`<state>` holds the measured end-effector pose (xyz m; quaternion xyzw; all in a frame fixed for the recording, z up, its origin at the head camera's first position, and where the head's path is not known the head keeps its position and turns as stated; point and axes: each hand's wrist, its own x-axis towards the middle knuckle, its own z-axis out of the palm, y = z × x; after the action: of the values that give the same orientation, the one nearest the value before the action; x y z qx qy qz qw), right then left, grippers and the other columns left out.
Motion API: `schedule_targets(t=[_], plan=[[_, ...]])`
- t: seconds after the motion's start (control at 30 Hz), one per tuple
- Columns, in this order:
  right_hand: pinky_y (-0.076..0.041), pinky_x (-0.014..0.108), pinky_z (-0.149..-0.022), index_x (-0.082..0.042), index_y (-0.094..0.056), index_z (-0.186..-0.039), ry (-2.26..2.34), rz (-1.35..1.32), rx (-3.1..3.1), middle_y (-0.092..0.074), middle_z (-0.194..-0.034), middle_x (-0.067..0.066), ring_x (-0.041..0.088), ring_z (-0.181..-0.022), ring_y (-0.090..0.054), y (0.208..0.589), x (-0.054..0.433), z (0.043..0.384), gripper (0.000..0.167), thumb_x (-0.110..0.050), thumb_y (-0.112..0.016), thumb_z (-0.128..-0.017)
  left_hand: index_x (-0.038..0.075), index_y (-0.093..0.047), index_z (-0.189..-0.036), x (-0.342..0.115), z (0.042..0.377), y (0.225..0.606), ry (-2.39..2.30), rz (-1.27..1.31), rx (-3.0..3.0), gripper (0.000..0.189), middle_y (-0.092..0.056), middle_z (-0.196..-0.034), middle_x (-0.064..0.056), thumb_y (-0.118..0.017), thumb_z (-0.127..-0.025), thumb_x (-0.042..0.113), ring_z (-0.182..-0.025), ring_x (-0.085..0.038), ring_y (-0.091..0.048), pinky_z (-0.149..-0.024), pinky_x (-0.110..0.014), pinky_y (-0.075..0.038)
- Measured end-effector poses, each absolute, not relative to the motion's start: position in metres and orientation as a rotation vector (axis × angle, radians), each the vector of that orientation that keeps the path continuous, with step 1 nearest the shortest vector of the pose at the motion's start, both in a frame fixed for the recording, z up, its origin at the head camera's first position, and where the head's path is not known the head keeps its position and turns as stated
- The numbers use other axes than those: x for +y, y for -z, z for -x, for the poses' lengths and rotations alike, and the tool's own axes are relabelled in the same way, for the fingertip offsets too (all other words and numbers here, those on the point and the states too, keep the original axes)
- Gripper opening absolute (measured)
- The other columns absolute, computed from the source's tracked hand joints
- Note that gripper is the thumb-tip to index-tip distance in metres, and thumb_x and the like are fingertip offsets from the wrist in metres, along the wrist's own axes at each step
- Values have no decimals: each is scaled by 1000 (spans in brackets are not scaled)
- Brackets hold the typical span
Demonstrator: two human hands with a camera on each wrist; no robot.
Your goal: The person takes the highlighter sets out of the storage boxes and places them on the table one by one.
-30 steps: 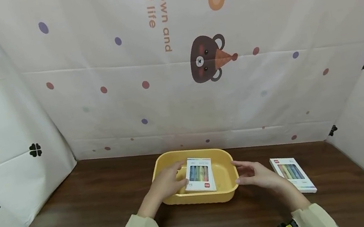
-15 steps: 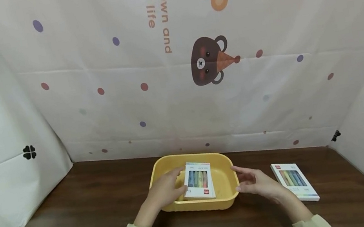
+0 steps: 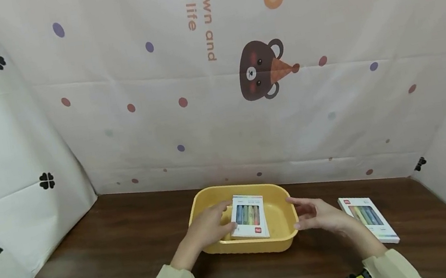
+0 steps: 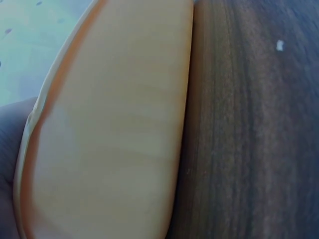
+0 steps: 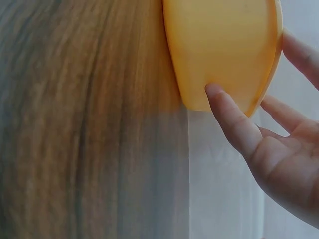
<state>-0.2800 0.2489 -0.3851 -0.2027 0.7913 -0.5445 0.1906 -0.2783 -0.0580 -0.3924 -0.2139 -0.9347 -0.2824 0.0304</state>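
Note:
A shallow yellow plastic basket (image 3: pixel 262 246) stands on the table between my hands. Inside it a white chalk box (image 3: pixel 250 232) lies at a slant, its window showing thick coloured sticks. My left hand (image 3: pixel 207 229) reaches over the basket's left side and holds that box by its left edge, thumb tip overlapping the face. In the left wrist view the basket wall (image 4: pixel 109 119) hides most of this hand. My right hand (image 3: pixel 320 215) touches the basket's right end with spread fingers. In the right wrist view one fingertip rests against the outer wall (image 5: pixel 219 55) while others meet the rim.
A second white chalk box (image 3: pixel 369 220) lies flat on the dark wooden table (image 3: pixel 144 248), right of my right hand. A white patterned cloth (image 3: pixel 139 137) hangs behind the table, with more cloth on both sides.
The head view shifts slightly between frames. Both hands, the basket and the chalk boxes keep nearly the same places relative to one another.

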Motion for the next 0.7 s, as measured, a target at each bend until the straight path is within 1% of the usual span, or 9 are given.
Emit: schedule_targets(t=[0.17, 0.33, 0.43, 0.57, 0.7], plan=[[-48, 37, -85, 6, -24, -140, 1520, 567, 2237, -48, -122, 30, 28, -100, -60, 381, 249, 283, 78, -14, -70, -80, 7, -46, -132, -57, 281, 386, 897, 661, -2903, 57, -54, -126, -9, -66, -83, 29, -105, -27, -58, -80, -41, -49], [-50, 34, -82, 9, -22, -140, 1520, 612, 2212, -47, -122, 33, 30, -100, -60, 380, 251, 286, 80, -12, -70, -79, 8, -43, -135, -58, 283, 385, 962, 677, -2923, 60, -53, -128, -9, -65, -84, 29, -107, -29, -57, -82, -42, -49], [-50, 34, -81, 11, -22, -139, 1490, 637, 2216, -47, -122, 34, 33, -101, -58, 378, 251, 288, 81, -11, -71, -78, 7, -41, -136, -58, 284, 384, 1006, 689, -2953, 63, -52, -129, -10, -66, -83, 30, -110, -29, -55, -84, -43, -48], [-51, 37, -80, 13, -23, -137, 1433, 647, 2232, -48, -120, 33, 35, -101, -58, 375, 249, 289, 81, -9, -72, -77, 7, -39, -138, -57, 287, 381, 1054, 729, -3019, 70, -52, -128, -12, -69, -80, 32, -114, -29, -51, -88, -44, -45], [-51, 37, -79, 14, -22, -137, 1406, 665, 2234, -49, -120, 32, 34, -99, -59, 373, 249, 291, 83, -9, -73, -76, 8, -38, -138, -57, 292, 381, 1129, 776, -3068, 78, -50, -129, -10, -74, -75, 35, -115, -29, -50, -90, -43, -43]])
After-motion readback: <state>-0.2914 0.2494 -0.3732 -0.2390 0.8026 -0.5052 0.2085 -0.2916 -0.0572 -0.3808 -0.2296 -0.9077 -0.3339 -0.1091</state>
